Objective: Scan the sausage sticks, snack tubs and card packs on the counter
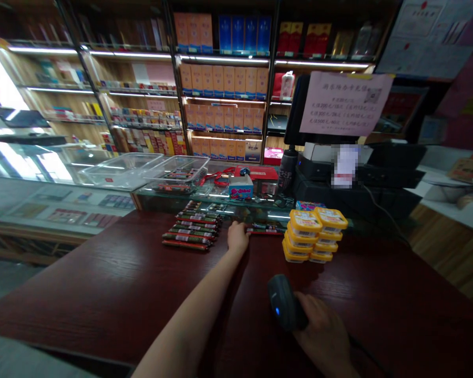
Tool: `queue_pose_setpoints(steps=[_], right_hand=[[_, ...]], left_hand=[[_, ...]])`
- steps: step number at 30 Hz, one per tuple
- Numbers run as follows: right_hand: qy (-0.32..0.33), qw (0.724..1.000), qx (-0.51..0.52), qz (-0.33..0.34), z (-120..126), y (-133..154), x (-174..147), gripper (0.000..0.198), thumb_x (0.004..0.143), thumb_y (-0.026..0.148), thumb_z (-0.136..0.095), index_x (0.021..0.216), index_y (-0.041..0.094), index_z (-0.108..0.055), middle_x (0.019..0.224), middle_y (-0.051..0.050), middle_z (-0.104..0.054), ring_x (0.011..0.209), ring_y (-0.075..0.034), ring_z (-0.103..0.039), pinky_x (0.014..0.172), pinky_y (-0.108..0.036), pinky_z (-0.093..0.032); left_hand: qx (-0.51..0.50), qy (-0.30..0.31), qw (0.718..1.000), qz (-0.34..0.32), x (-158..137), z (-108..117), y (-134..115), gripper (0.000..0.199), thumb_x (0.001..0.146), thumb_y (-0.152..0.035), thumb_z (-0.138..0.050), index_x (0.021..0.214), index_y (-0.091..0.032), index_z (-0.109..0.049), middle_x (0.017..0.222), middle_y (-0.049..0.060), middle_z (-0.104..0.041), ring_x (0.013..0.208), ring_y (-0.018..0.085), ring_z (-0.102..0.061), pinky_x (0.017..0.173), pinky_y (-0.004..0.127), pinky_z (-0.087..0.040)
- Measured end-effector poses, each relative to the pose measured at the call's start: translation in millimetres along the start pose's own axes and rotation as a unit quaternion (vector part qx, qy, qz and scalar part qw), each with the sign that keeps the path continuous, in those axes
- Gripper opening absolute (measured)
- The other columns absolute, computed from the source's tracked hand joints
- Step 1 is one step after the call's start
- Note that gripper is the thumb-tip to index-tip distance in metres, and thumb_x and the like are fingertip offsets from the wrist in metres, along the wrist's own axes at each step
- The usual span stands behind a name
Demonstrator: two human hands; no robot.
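Note:
My right hand point(323, 328) is wrapped around the handle of a dark barcode scanner point(283, 303), which shows a blue light. Farther forward, my left hand point(237, 237) rests at the table's far side, fingers curled at the left end of slim stick-shaped packets point(265, 229); its fingertips are partly hidden. Left of that hand lies a row of similar dark green and red stick packets point(193, 227). Stacked yellow-lidded plastic tubs point(313, 234) stand on the right, beyond the scanner.
The dark red wooden table point(102, 278) meets a glass counter point(157, 200) at the back. On the glass are clear plastic bins point(185, 167), a small blue-and-pink box point(240, 187) and a black bottle point(287, 170). A monitor point(297, 110) bears a pink paper sign point(345, 102).

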State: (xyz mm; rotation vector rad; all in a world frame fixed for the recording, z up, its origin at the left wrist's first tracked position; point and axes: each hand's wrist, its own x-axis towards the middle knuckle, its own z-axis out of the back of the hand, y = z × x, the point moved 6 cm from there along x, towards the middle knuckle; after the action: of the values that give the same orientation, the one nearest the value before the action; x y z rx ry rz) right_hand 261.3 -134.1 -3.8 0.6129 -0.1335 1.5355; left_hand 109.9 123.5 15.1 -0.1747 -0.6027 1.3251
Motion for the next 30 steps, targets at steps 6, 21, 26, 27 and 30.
queue_pose_setpoints(steps=[6, 21, 26, 27, 30], right_hand=[[0.005, 1.000, -0.009, -0.003, 1, 0, 1, 0.034, 0.071, 0.013, -0.052, 0.103, 0.023, -0.058, 0.093, -0.004, -0.068, 0.085, -0.021, -0.062, 0.072, -0.031, -0.043], [0.006, 0.999, -0.032, 0.025, -4, -8, -6, 0.031, 0.076, 0.022, -0.056, 0.107, 0.024, -0.057, 0.101, -0.003, -0.069, 0.089, -0.020, -0.065, 0.073, -0.030, -0.046], [0.001, 0.999, -0.036, 0.027, -6, -10, -8, 0.034, 0.073, 0.024, -0.058, 0.107, 0.024, -0.059, 0.102, -0.003, -0.070, 0.089, -0.021, -0.066, 0.074, -0.030, -0.048], [-0.002, 0.999, -0.035, 0.029, -6, -10, -8, 0.034, 0.073, 0.024, -0.058, 0.106, 0.024, -0.059, 0.101, -0.003, -0.070, 0.088, -0.021, -0.066, 0.074, -0.030, -0.048], [-0.006, 0.999, -0.031, 0.033, -6, -11, -8, 0.033, 0.072, 0.023, -0.057, 0.105, 0.025, -0.060, 0.097, -0.001, -0.071, 0.084, -0.020, -0.067, 0.073, -0.029, -0.049]], left_hand=[[-0.094, -0.006, 0.995, 0.023, 11, -11, -8, 0.013, 0.076, -0.014, -0.062, 0.088, -0.013, -0.068, 0.093, 0.009, -0.061, 0.088, 0.017, -0.058, 0.081, 0.026, -0.044], [-0.006, -0.100, 0.981, -0.164, -1, 80, 27, 0.022, 0.084, -0.019, -0.050, 0.096, -0.021, -0.069, 0.094, 0.007, -0.061, 0.094, 0.020, -0.053, 0.086, 0.033, -0.043], [0.109, -0.098, 0.987, -0.070, 17, 135, 106, 0.027, 0.081, -0.015, -0.049, 0.098, -0.020, -0.069, 0.100, 0.008, -0.064, 0.097, 0.023, -0.052, 0.089, 0.035, -0.040], [0.124, -0.090, 0.986, -0.059, 19, 140, 118, 0.029, 0.080, -0.014, -0.048, 0.099, -0.022, -0.069, 0.102, 0.008, -0.065, 0.098, 0.023, -0.052, 0.089, 0.035, -0.040], [0.148, -0.040, 0.987, -0.051, 21, 141, 140, 0.030, 0.077, -0.013, -0.051, 0.098, -0.025, -0.069, 0.102, 0.006, -0.065, 0.100, 0.024, -0.052, 0.090, 0.034, -0.039]])
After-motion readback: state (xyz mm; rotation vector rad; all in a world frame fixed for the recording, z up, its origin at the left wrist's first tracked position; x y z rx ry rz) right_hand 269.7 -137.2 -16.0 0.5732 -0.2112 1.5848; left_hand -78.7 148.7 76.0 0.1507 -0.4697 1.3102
